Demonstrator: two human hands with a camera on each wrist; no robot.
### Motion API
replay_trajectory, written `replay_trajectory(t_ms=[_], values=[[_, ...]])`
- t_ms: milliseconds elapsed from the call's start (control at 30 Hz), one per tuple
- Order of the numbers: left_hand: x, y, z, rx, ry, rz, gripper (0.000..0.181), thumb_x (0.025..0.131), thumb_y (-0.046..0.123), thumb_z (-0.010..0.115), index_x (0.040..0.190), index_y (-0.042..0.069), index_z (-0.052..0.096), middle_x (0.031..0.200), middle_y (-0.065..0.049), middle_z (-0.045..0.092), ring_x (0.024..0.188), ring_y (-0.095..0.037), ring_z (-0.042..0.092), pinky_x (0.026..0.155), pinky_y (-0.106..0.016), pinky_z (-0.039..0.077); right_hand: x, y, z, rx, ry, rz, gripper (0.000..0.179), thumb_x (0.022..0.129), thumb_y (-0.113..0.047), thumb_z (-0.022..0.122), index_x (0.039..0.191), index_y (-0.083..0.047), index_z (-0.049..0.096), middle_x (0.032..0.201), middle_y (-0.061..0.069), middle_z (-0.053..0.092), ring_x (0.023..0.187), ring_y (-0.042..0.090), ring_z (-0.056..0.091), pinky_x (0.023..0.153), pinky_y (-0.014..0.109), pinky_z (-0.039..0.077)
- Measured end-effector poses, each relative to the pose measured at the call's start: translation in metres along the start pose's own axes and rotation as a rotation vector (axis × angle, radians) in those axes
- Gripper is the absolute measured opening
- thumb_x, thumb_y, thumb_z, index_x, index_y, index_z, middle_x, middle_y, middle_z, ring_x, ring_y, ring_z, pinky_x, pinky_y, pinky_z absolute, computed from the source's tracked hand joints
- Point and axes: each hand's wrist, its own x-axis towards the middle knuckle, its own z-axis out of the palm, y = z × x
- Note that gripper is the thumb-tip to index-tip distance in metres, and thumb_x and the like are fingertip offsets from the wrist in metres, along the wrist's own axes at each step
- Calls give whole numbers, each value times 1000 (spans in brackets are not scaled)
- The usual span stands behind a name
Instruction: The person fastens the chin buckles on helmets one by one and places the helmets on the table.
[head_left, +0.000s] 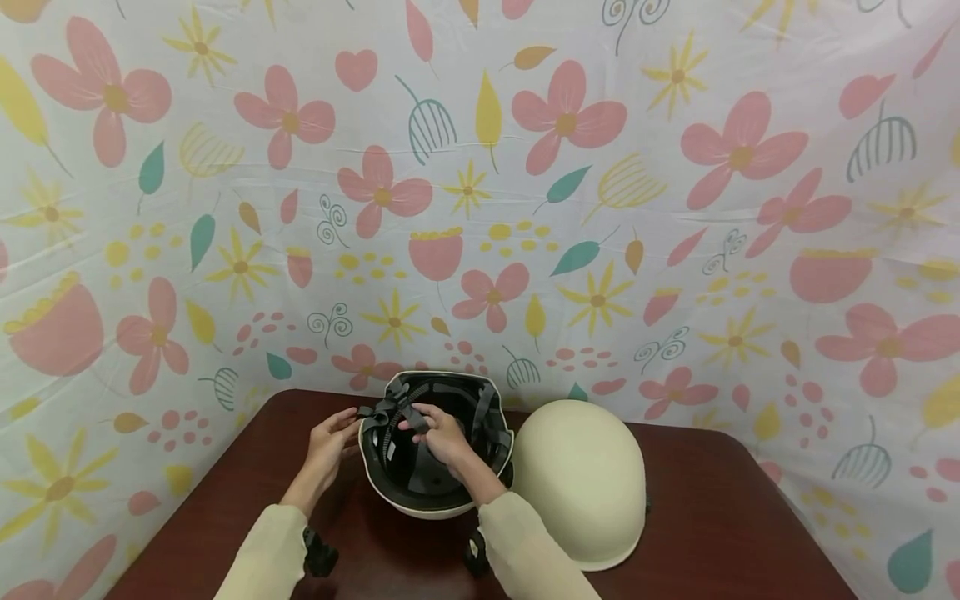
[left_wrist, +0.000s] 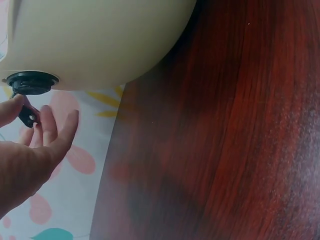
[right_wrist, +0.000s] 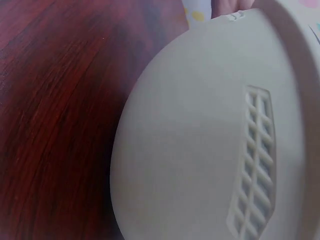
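Note:
A cream helmet [head_left: 433,510] lies upside down on the table, its black padded inside facing up. My left hand [head_left: 327,447] is at its left side. In the left wrist view, thumb and fingers pinch a small black strap end [left_wrist: 27,117] just below a round black knob [left_wrist: 32,82] on the shell. My right hand [head_left: 446,440] reaches over the opening and grips a grey chin strap [head_left: 414,418]. The right wrist view shows a cream shell with a slotted vent [right_wrist: 257,155]; that hand's grip is out of this view.
A second cream helmet [head_left: 581,479] rests dome up, close against the right side of the first. Both stand on a dark red-brown wooden table [head_left: 705,508]. Behind the table hangs a flower-patterned curtain [head_left: 480,208]. Black wrist devices [head_left: 320,554] sit at the sleeve cuffs.

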Motion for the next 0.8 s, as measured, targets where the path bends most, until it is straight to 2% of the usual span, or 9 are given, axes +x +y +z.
replay_trajectory(t_ms=[133,300,433,567,667,800], values=[[0,1,-1,-22,10,-4,50,97,17,61,142,-1,48,100,9,60,74,1,64,72,-19,55,0,1,2,-17,-11,13,64,86,17,41,144,-8,46,120,16,69,107,35,63,103,51,43],[-1,5,1,-39,11,3,49,95,18,63,139,-2,51,89,16,64,74,-1,64,72,-21,56,2,1,4,-16,-19,22,60,87,5,57,145,-8,46,119,16,69,118,35,60,106,54,39],[-3,9,1,-25,17,24,49,95,18,64,138,-1,50,91,12,60,75,-1,64,72,-21,56,3,0,6,20,-21,18,58,88,-1,59,145,-4,45,119,20,68,112,37,62,102,49,44],[-7,16,1,1,18,47,46,96,18,63,136,0,51,98,7,54,78,-1,63,77,-23,56,4,-1,8,15,-20,17,53,95,-14,59,144,-2,45,116,18,68,101,32,65,99,45,47],[-10,22,1,40,21,83,46,94,22,66,133,1,53,100,9,57,81,-1,62,78,-22,53,5,-1,10,6,0,23,52,98,-26,58,143,-3,47,102,11,71,92,25,66,98,40,47],[-15,30,4,122,25,148,44,91,24,70,127,2,58,98,13,63,86,1,60,79,-18,49,7,0,12,26,21,7,49,99,-38,55,132,-2,56,83,-2,64,83,17,64,85,32,51]])
